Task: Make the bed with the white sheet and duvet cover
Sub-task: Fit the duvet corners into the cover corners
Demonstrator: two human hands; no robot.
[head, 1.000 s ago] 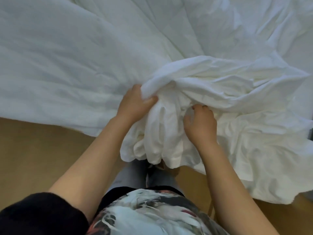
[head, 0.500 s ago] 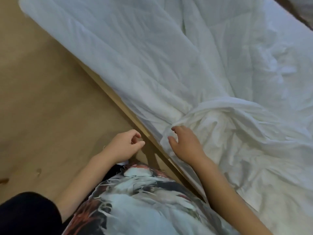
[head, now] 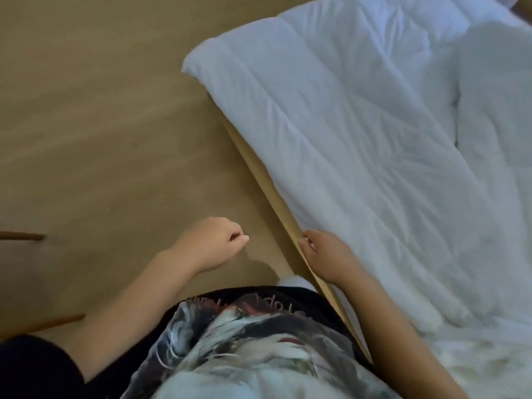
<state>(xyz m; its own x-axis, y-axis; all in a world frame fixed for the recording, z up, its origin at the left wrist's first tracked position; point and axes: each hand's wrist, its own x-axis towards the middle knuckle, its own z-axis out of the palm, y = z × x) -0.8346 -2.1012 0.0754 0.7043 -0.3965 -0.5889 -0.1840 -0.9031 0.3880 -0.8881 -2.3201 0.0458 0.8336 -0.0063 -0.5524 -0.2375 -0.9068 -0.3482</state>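
Head view, looking down. Nearest, at bottom centre, a patterned shirt (head: pixel 244 349). Just above and left of it, left hand (head: pixel 213 243) over the tan floor (head: pixel 100 125), fingers loosely curled against the thumb, holding nothing; probably idle and kept clear of the bed. Right of centre, right hand (head: pixel 325 257) at the wooden bed rail (head: pixel 276 197), fingers bent at the junction of rail and duvet (head: pixel 359 156) edge. Impossible to tell whether pinching the fabric or only touching it; likely placed there to find that edge. At lower right, crumpled white cloth (head: pixel 475 361), thinner and more wrinkled, lying on the bed just beside the duvet's near end; perhaps the sheet or the duvet cover, cannot say which. Further up, from centre right to upper right, the quilted duvet laid out along the rail, slightly overhanging it, with a rounded far corner at upper centre. At far left, thin brown bars (head: pixel 21 236), too blurred to name. Judged early in the task: duvet seemingly bare, cloth not yet spread.
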